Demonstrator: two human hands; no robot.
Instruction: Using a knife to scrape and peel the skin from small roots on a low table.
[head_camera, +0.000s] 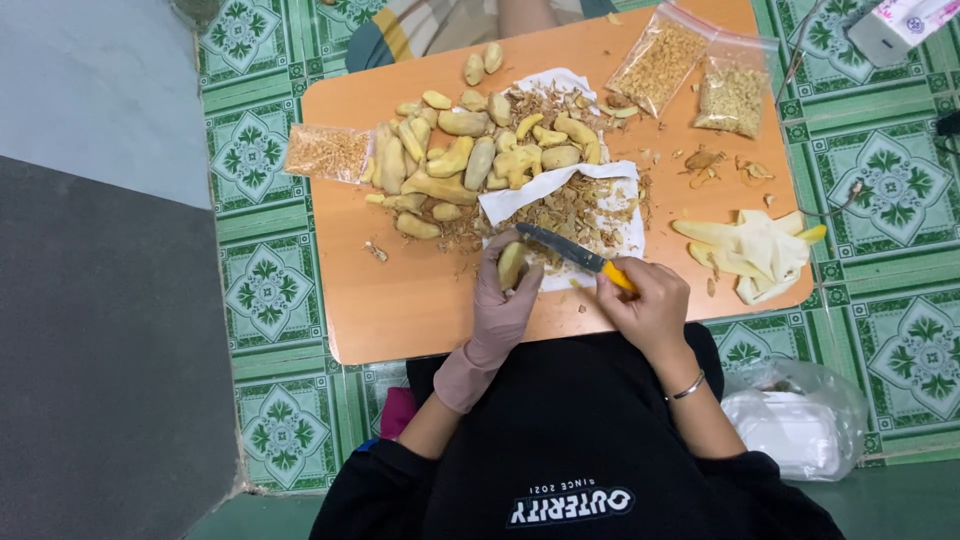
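My left hand (498, 305), in a pinkish glove, holds a small pale yellow peeled root piece (511, 264) over the near edge of a low orange table (400, 290). My bare right hand (648, 305) grips a knife (575, 253) by its yellow handle, with the dark blade pointing left toward the root piece. A heap of peeled yellow roots (470, 155) lies in the table's middle. Brown peelings (575, 205) cover a white sheet (560, 185) just beyond my hands.
Two clear bags of brownish bits (690, 70) lie at the far right, and a smaller bag (325, 152) at the left. Yellow gloves (755, 255) rest at the right edge. A plastic bag (800, 415) sits on the green tiled floor (265, 290). A grey wall (100, 330) stands left.
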